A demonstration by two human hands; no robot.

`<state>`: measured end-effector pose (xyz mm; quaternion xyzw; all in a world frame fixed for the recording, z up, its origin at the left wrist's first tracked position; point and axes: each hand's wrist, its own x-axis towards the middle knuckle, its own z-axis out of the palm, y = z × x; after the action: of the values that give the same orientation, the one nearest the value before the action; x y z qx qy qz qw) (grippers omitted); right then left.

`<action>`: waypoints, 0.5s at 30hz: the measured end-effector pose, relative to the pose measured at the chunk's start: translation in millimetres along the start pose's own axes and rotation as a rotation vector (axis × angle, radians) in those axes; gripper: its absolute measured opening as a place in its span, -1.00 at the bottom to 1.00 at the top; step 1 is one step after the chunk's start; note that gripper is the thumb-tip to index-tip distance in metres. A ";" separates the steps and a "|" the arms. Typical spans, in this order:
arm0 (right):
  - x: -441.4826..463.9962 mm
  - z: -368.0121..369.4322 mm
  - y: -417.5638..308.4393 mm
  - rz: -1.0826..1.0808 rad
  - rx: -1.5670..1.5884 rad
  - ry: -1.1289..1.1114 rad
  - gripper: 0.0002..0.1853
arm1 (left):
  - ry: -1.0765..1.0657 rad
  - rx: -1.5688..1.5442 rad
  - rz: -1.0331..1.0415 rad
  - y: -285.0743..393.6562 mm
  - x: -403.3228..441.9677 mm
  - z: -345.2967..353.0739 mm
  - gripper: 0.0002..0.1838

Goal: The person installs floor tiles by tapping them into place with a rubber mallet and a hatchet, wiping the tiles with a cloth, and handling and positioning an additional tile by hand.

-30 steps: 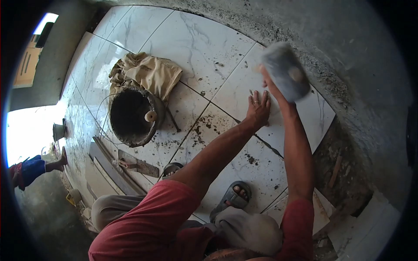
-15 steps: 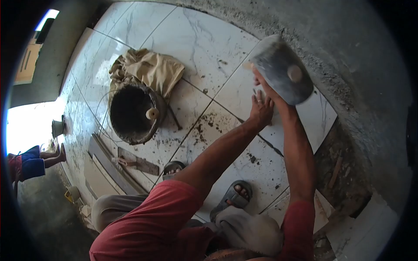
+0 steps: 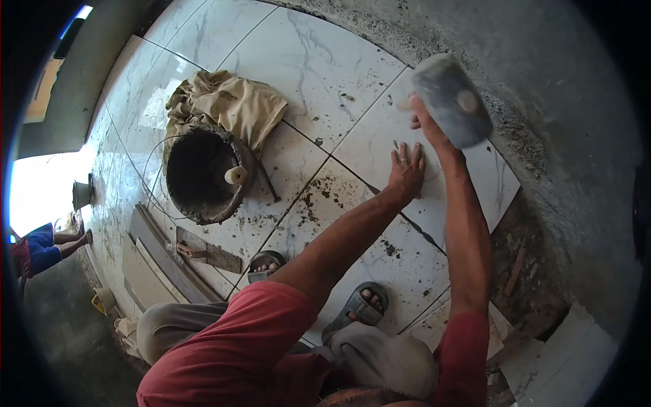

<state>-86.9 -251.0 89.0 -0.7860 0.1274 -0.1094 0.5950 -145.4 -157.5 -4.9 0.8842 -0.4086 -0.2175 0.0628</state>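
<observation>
My right hand (image 3: pixel 424 119) is wrapped round the handle of a rubber mallet (image 3: pixel 444 95), whose dark grey head is raised above the floor tile and blurred by motion. Most of the handle is hidden behind the head and the hand. Below and to the left, my left hand (image 3: pixel 409 166) lies flat on a white marbled tile (image 3: pixel 475 183), its fingers spread and a ring on one of them. This tile borders the rough strip at the wall. A dark gap runs beside it, near my left wrist.
A mortar-crusted bucket (image 3: pixel 203 176) stands left, with a beige cloth (image 3: pixel 234 105) behind it. A trowel (image 3: pixel 207 252) and long boards (image 3: pixel 159 254) lie near my foot. Crumbs of mortar dot the tiles. Bare rubble (image 3: pixel 532 271) edges the right. Another person's legs (image 3: pixel 64 243) show far left.
The mallet and my right hand have shifted slightly to the right. My left hand stays on the tile. The view has moved a little.
</observation>
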 end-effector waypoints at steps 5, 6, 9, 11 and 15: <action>12.2 -4.8 16.8 0.126 0.122 0.036 -0.74 | 0.283 0.054 -0.004 -5.2 14.0 40.9 0.18; 12.0 -5.8 10.5 0.119 0.117 0.041 -0.74 | 0.290 0.054 0.002 -3.1 11.6 31.7 0.18; 19.0 -8.6 -9.3 0.121 0.289 0.106 -0.77 | 0.054 0.008 0.004 -2.4 1.2 -0.9 0.16; 16.3 -8.7 -17.2 0.007 0.326 0.190 -0.78 | 0.037 0.016 0.019 -2.7 -2.2 -0.5 0.16; 17.7 -12.7 20.2 0.230 0.296 0.101 -0.76 | 0.024 0.027 0.009 -1.8 -1.9 -6.6 0.17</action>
<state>-75.7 -273.6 73.3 -0.6638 0.2285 -0.0975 0.7054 -142.3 -155.3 1.1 0.8856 -0.4148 -0.2011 0.0568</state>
